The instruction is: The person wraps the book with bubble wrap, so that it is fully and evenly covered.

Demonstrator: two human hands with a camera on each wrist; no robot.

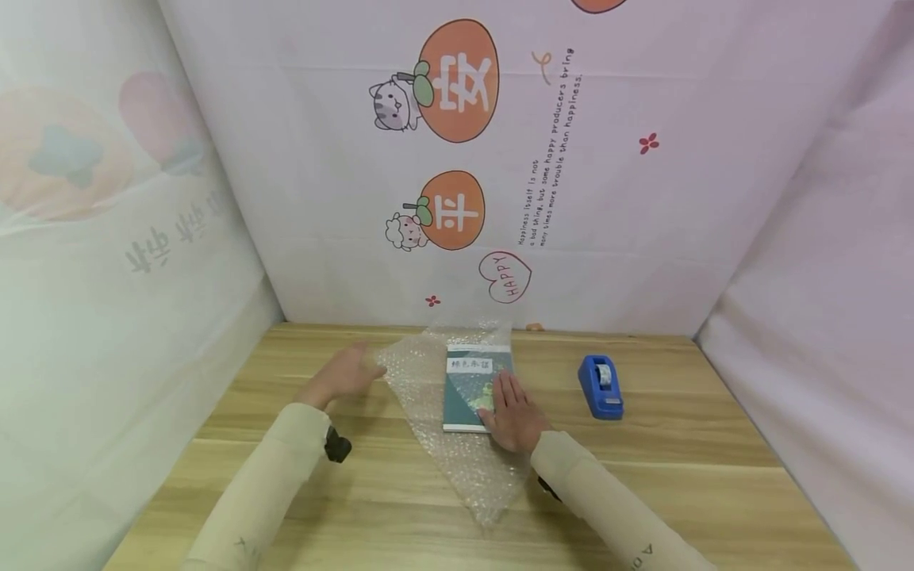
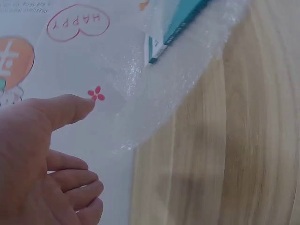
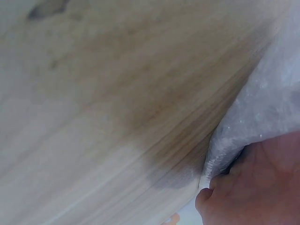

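A teal book with a white title label lies on a sheet of bubble wrap, and a flap of the clear wrap is folded over its right part. My right hand presses flat on the book's right edge, over the wrap. In the right wrist view the wrap bends around that edge beside the hand. My left hand hovers at the left corner of the wrap. The left wrist view has its thumb stretched out and fingers loosely bent, with nothing between them.
A blue tape dispenser with a roll of tape stands right of the book on the wooden table. A printed white cloth rises behind the table, and pale cloth hangs along both sides.
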